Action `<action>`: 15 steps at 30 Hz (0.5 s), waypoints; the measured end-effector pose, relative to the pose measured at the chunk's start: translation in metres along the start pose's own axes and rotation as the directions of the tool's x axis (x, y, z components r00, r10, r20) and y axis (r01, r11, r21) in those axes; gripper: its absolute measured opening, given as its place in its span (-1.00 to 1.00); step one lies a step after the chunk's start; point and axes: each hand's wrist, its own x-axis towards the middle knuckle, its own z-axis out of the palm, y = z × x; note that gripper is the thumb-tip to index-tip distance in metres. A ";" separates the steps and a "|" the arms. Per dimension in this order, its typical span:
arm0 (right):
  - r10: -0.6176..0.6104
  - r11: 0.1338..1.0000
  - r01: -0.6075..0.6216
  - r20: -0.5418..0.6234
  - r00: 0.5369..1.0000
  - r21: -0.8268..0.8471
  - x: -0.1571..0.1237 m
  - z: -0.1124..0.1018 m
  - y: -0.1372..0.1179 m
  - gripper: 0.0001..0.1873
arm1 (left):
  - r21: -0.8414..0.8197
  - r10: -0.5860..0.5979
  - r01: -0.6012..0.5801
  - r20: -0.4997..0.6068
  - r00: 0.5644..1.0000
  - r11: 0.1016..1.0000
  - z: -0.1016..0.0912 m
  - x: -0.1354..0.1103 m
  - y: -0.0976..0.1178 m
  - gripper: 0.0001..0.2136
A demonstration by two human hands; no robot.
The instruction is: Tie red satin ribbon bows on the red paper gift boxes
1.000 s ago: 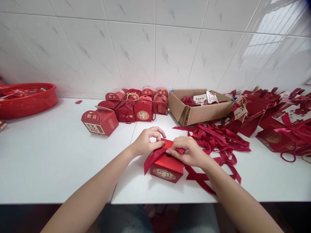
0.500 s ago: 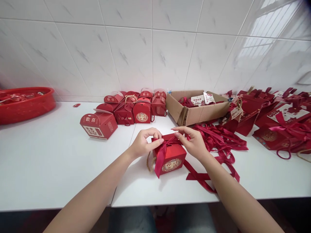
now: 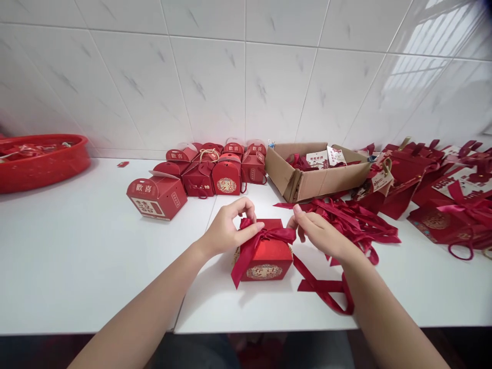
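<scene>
A small red gift box [image 3: 272,257] with a gold emblem on its front stands on the white table before me. A dark red satin ribbon [image 3: 246,259] is tied in a bow across its top, one tail hanging down the front left. My left hand [image 3: 230,228] pinches the bow's left loop between thumb and fingers. At the bow's right end is my right hand [image 3: 317,230], its thumb raised apart from the curled fingers. Those fingertips are partly hidden beside the loop. Loose ribbons [image 3: 357,223] lie heaped just beyond this hand.
Several red boxes [image 3: 227,174] are grouped by the tiled wall, one box [image 3: 157,197] nearer at left. A cardboard box [image 3: 330,182] holds ribbons and cards. Red gift bags [image 3: 403,179] crowd the right, and a red basin [image 3: 42,169] stands far left.
The box has turned so that its front faces me more squarely. My right thumb has come away from the bow's right loop, and the hand has shifted slightly right and down. My left hand still pinches the ribbon.
</scene>
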 end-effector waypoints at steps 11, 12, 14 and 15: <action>-0.009 1.000 0.006 0.388 0.922 0.008 -0.010 -0.017 -0.012 -0.65 | 0.232 0.016 -0.041 0.107 0.994 0.972 0.008 0.000 0.011 -0.84; -0.012 1.000 0.000 0.390 0.921 0.031 -0.010 -0.016 -0.012 -0.65 | 0.234 0.008 -0.033 0.104 0.994 0.972 0.009 -0.001 0.010 -0.82; -0.011 0.996 -0.024 0.408 0.913 0.082 -0.011 -0.014 -0.015 -0.63 | 0.240 -0.002 -0.020 0.091 0.996 0.971 0.011 -0.002 0.010 -0.80; -0.007 0.994 -0.041 0.416 0.909 0.105 -0.012 -0.014 -0.016 -0.62 | 0.246 -0.002 -0.019 0.086 0.996 0.969 0.011 -0.002 0.010 -0.80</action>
